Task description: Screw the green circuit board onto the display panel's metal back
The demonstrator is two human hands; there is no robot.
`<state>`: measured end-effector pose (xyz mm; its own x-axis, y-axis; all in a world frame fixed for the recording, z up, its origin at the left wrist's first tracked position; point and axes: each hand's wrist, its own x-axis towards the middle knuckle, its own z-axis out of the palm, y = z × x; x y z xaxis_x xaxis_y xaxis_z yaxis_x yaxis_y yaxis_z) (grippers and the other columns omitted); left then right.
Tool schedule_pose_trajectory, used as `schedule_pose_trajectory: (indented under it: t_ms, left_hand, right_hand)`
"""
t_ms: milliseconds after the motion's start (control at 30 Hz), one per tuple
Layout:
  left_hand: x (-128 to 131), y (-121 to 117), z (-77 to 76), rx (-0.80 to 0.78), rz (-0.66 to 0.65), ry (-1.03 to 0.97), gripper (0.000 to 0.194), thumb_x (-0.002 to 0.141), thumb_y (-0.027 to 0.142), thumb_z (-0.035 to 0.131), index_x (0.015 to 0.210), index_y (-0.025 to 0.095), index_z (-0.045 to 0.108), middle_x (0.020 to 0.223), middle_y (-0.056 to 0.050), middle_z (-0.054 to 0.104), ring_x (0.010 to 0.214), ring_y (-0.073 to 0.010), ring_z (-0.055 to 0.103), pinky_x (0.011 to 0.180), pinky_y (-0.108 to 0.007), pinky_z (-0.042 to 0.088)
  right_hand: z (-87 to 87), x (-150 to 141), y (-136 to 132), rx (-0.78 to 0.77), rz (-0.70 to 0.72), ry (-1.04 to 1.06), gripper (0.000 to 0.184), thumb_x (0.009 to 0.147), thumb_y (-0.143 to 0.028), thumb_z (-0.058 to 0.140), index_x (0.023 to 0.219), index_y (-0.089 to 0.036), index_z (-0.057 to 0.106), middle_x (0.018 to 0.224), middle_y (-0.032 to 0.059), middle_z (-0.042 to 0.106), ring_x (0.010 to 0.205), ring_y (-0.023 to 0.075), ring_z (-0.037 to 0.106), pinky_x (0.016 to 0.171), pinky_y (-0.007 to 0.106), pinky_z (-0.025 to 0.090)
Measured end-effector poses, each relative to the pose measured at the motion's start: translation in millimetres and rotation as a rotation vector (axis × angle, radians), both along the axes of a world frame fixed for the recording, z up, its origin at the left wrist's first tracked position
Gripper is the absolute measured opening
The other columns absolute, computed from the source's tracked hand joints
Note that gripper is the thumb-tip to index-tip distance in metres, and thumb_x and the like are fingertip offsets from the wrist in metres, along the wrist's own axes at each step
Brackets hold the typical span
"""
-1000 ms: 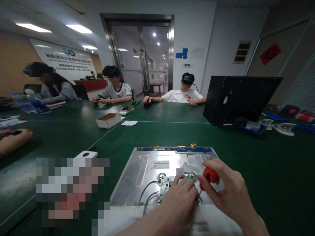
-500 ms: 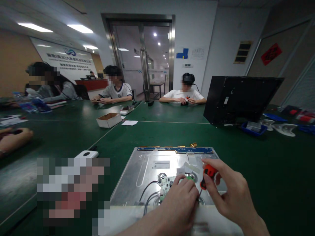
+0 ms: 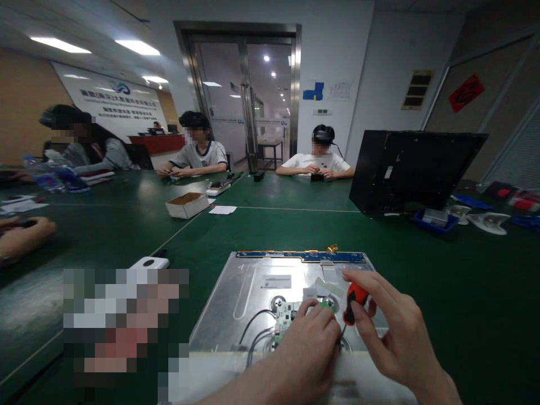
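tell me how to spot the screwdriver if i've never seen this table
On the green table, find the silver metal panel. Over its right part, the right hand holds the screwdriver, its thin shaft slanting down beside the left hand. Its red-and-black handle sets it apart from the pale green circuit board.

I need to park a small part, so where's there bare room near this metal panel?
Green tabletop lies bare right of the metal panel and right hand, and beyond the panel's far edge, short of the black monitor. It's crowded on the panel around the left hand, screwdriver and circuit board, and by the blue tray.
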<state>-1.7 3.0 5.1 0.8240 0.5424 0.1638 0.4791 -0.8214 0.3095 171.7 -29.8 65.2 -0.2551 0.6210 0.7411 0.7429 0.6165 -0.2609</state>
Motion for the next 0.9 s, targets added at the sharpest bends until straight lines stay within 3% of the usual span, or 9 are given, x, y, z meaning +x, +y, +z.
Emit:
schedule_pose_trajectory:
  t_ms: [200, 400, 667, 900]
  left_hand:
    - [-0.6, -1.3, 1.0, 0.007, 0.005, -0.013, 0.02, 0.085, 0.02, 0.056, 0.105, 0.019, 0.057, 0.108, -0.009, 0.063, 0.106, -0.0283, 0.058, 0.109, -0.05, 0.03]
    - [-1.2, -1.5, 2.3, 0.011, 0.004, -0.025, 0.024, 0.087, 0.022, 0.057, 0.111, 0.019, 0.057, 0.112, -0.009, 0.064, 0.109, -0.0285, 0.058, 0.11, -0.05, 0.03]
    - [-0.5, -1.1, 0.8, 0.01, 0.008, -0.023, 0.023, 0.088, 0.022, 0.055, 0.11, 0.019, 0.056, 0.113, -0.011, 0.064, 0.109, -0.0299, 0.058, 0.109, -0.052, 0.031]
    - [-1.1, -0.8, 2.7, 0.017, -0.003, -0.023, 0.028, 0.088, 0.022, 0.055, 0.116, 0.019, 0.055, 0.116, -0.011, 0.062, 0.111, -0.0294, 0.057, 0.109, -0.051, 0.031]
  right_hand:
    - [0.9, -0.3, 0.3, 0.011, -0.003, 0.016, 0.033, 0.093, -0.017, 0.05, 0.126, -0.019, 0.05, 0.086, 0.0025, 0.064, 0.058, 0.0126, 0.056, 0.052, 0.024, 0.045]
    - [0.1, -0.6, 1.4, 0.023, -0.011, 0.017, 0.025, 0.094, -0.019, 0.053, 0.119, -0.019, 0.054, 0.082, 0.0013, 0.063, 0.056, 0.0113, 0.055, 0.051, 0.022, 0.045]
    - [-3.1, -0.1, 1.8, 0.041, -0.037, 0.045, 0.021, 0.093, -0.026, 0.061, 0.114, -0.022, 0.06, 0.094, 0.0055, 0.061, 0.061, 0.0125, 0.058, 0.053, 0.025, 0.049]
    - [0.2, -1.2, 0.7, 0.001, 0.017, 0.035, 0.036, 0.095, -0.018, 0.054, 0.13, -0.022, 0.053, 0.098, 0.0063, 0.059, 0.062, 0.012, 0.056, 0.053, 0.024, 0.05]
